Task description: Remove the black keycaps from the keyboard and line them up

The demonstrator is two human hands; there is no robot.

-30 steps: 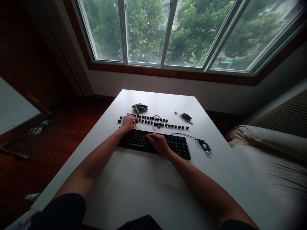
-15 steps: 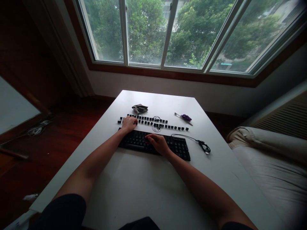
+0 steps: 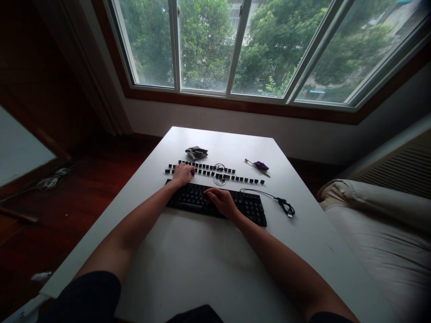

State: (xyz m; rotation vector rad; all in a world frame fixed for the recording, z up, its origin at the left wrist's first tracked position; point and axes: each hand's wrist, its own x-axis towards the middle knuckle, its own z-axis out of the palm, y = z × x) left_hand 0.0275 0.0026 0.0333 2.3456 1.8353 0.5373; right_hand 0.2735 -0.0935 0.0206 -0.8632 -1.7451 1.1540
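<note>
A black keyboard lies across the white table in front of me. Behind it, loose black keycaps are laid out in rows. My left hand rests at the left part of these rows, its fingers curled around a small dark keycap at the tips. Over the middle of the keyboard, my right hand has thumb and fingers drawn together close to the keys; what they hold, if anything, is too small and dark to make out.
A crumpled grey cloth lies behind the keycaps. To the right are a purple object beside a thin brush-like stick, and the coiled USB cable. A thin wire ring sits behind the keyboard. A pale sofa stands at the right.
My left hand has shifted very slightly to the right along the keycaps. My right hand stays almost still over the keyboard.
</note>
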